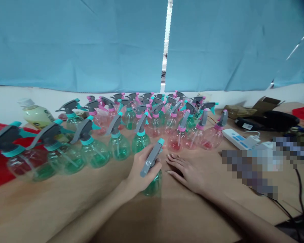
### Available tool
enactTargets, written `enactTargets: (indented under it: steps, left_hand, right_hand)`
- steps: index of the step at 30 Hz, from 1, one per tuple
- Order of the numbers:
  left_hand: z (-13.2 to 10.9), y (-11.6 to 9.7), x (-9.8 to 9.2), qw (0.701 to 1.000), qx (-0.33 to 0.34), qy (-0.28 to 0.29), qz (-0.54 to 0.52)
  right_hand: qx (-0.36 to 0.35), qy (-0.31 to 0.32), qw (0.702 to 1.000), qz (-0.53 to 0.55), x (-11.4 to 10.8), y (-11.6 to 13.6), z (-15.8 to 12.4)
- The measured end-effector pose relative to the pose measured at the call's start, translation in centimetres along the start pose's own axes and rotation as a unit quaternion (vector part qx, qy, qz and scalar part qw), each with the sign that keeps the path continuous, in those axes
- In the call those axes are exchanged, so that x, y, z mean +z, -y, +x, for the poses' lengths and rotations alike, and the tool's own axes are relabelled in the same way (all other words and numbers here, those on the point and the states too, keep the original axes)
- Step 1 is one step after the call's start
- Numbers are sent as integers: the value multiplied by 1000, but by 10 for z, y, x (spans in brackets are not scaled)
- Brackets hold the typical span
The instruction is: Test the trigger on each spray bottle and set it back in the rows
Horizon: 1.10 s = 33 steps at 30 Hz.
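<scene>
My left hand (139, 170) is wrapped round the neck of a green spray bottle (153, 186) with a grey trigger head and a turquoise nozzle. The bottle stands upright, or nearly so, at the near middle of the table; its neck is hidden by my fingers. To the right of it, my right hand (186, 172) rests on the tabletop, fingers stretched out, holding nothing. Just beyond my hands is a row of green spray bottles (119, 146) reaching to the left. Pink spray bottles (176, 141) stand beyond my right hand.
More green and pink spray bottles crowd the back of the table (53, 209). A pale bottle with a white cap (35, 113) and red material (0, 168) are at left. A white power strip (236, 138), black cables and an open cardboard box (264, 104) lie at right.
</scene>
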<state>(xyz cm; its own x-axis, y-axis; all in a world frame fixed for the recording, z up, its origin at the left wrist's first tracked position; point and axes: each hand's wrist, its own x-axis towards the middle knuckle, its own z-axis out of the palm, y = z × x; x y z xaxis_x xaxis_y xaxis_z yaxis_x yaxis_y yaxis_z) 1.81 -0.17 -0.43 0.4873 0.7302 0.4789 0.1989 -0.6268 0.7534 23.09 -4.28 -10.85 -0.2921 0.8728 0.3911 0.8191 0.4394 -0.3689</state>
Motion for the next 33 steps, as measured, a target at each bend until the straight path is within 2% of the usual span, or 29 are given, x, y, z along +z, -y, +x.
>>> enactTargets:
  steps: [11, 33]
  left_hand:
    - [2, -2, 0, 1000, 0, -4, -7]
    - [4, -7, 2, 999, -40, -5, 11]
  right_hand:
    - [24, -29, 999, -5, 5, 6, 5]
    - [35, -5, 999, 15, 3, 1, 2]
